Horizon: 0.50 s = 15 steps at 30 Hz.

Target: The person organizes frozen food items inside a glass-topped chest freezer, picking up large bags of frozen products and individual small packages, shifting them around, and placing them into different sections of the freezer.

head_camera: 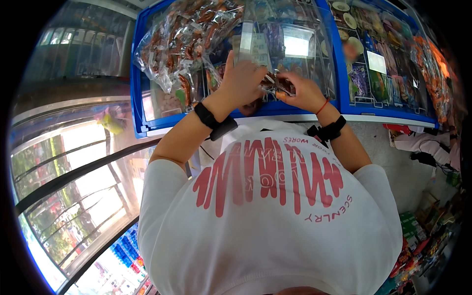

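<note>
Both my hands work over the glass top of a blue-framed chest freezer [137,110]. My left hand [241,83] has its fingertips on the left end of a brown food item in clear plastic wrap [273,82]. The other end is pinched between thumb and fingers of my right hand [306,92]. My fingers partly cover the wrapped item. To the left on the glass lies a large clear plastic bag [162,55] full of similar brown wrapped pieces. One single wrapped piece [185,90] lies below the bag, near my left wrist.
A second blue-framed freezer section [391,110] with packaged goods under glass is at the right. Orange-brown packets [429,73] lie at its far right side. A glass-fronted cabinet [84,44] is at the far left. Dark cables [435,158] hang at the right.
</note>
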Each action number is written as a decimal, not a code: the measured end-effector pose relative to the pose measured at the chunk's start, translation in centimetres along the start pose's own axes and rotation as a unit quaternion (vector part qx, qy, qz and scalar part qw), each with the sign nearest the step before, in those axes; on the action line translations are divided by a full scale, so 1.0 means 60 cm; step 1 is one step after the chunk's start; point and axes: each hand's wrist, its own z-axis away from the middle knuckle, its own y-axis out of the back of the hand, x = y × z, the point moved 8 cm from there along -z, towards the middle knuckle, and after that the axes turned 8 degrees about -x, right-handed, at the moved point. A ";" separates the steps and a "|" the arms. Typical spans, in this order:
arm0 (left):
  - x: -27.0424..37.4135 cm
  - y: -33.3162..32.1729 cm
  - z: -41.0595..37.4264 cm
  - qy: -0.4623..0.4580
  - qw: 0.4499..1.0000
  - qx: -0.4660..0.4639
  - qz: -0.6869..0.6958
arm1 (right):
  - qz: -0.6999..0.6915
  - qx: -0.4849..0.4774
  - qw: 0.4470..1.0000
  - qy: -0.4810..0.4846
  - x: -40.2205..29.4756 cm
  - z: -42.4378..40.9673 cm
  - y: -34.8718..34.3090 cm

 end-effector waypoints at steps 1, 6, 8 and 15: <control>-0.006 -0.011 -0.009 0.026 0.999 -0.043 -0.009 | -0.024 0.007 1.000 0.001 0.000 0.001 0.001; -0.019 -0.005 -0.025 0.024 0.997 -0.067 -0.016 | -0.046 0.088 0.992 0.078 0.012 0.011 0.004; -0.015 0.000 -0.014 -0.001 1.000 -0.014 -0.019 | 0.047 0.125 0.979 0.156 0.001 0.012 0.001; -0.033 -0.019 -0.020 0.004 0.997 0.023 0.071 | 0.129 0.099 0.974 0.158 0.011 -0.012 -0.001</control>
